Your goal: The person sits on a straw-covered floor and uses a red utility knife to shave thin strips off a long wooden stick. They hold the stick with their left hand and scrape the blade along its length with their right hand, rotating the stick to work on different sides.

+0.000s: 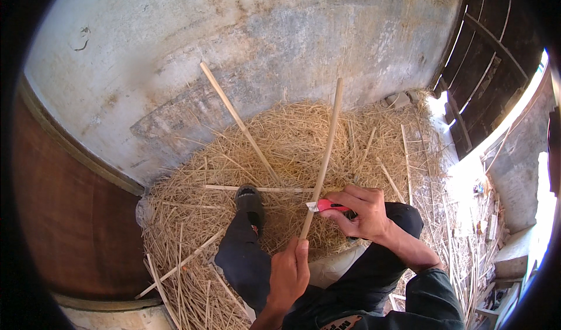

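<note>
stick: smooth wood | knife handle: plastic, apparently | wall: rough, matt

The left grip was curled firmly, its thumb pointing forward, the left forearm behind it. The right grip, ahead and right of the left, was clenched too, the right forearm angling back rightward.

Cutter is pinkish red; wooden stick is pale tan. Straw reads golden yellow. Far wall is mottled grey-white, brown-stained; left panel, dark reddish brown.
</note>
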Available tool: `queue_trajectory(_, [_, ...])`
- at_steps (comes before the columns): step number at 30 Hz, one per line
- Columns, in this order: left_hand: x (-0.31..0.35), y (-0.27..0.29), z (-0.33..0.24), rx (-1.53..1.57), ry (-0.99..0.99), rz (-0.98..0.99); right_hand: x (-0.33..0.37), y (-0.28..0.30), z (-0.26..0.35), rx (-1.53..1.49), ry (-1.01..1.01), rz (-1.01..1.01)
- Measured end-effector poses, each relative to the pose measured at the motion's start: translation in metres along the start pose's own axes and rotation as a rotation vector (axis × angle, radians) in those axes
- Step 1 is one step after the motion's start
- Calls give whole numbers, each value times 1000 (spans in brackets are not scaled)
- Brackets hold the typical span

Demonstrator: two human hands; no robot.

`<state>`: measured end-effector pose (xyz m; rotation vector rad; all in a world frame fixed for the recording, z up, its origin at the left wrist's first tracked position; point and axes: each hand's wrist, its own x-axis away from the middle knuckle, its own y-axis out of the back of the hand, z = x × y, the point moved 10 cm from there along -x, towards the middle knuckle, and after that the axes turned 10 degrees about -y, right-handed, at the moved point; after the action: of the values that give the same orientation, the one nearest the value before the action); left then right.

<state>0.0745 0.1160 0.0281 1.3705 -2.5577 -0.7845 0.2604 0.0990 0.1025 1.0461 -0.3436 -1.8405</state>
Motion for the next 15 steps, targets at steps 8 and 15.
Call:
queue_trajectory(8, [23, -6, 10, 33, 50, 26, -24, 36, -32, 29, -159, -179])
queue_trajectory(15, [38, -3, 16, 47, 100, 66, -20, 31, -35, 13, -124, -127])
